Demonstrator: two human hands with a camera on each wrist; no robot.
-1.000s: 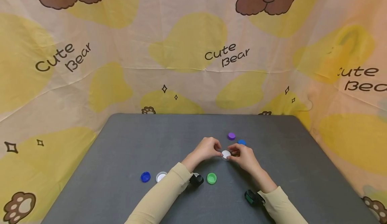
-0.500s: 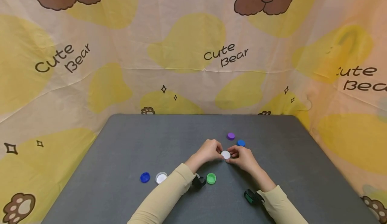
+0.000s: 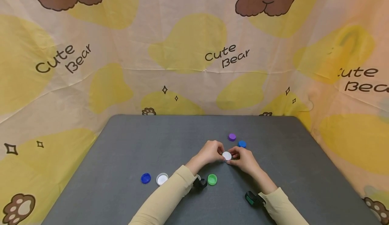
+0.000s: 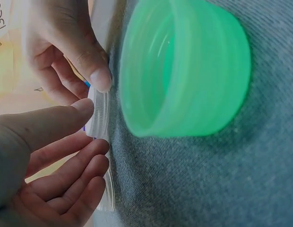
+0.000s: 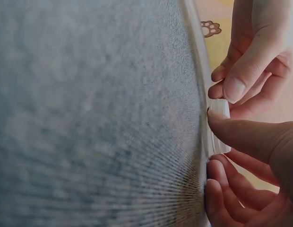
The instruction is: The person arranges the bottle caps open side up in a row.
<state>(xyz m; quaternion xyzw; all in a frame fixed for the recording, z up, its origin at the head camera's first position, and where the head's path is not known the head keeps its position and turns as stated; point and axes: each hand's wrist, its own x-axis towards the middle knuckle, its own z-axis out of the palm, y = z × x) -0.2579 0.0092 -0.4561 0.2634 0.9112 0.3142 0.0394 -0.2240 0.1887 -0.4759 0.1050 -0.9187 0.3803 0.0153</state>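
A white bottle cap [image 3: 226, 156] with a ridged side sits between my two hands, near the middle of the table. My left hand [image 3: 209, 151] pinches its left side, the thumb pressed against the ridges in the left wrist view. From the other side my right hand [image 3: 244, 157] holds it too; its thumb [image 5: 241, 135] lies along the near rim in the right wrist view. Beyond the right fingers are a blue cap [image 3: 242, 144] and a purple cap [image 3: 232, 137]. A green cap [image 3: 212, 179], hollow side up, stands close to my left wrist.
A dark blue cap [image 3: 146, 178] and a white cap with a clear rim [image 3: 162, 179] lie to the left, the latter partly behind my left sleeve. Another pale cap [image 3: 198, 177] is mostly hidden by the left wrist camera. A printed cloth [image 3: 188, 49] hangs behind the grey table [image 3: 170, 133].
The right thumb has slid left onto the near edge of the white cap. My left hand has come slightly nearer. Over the last half second both hands have stayed almost still.
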